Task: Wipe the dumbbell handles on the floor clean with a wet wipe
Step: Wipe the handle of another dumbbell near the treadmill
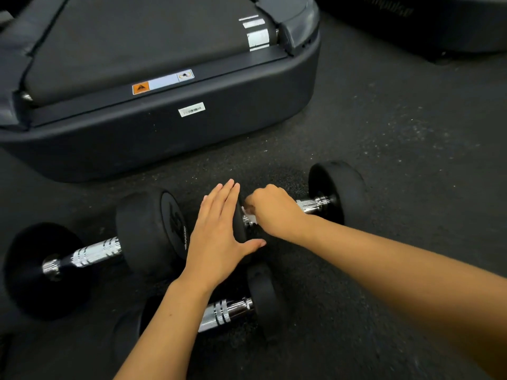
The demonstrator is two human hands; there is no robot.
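Right hand [270, 208] grips a wet wipe [251, 215] around the handle [312, 205] of the far dumbbell [337, 187] on the floor [384, 138] (left hand [216, 234], fingers straight, braces its near weight).

Bare forearms and hands [219, 231], no sleeves visible.

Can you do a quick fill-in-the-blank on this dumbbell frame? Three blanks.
1. The right hand grips the white ____ against the handle of the far right dumbbell.
2. The left hand rests open on that dumbbell's left ____.
3. There are ____ dumbbells on the floor.

Missing words: wet wipe; weight head; three
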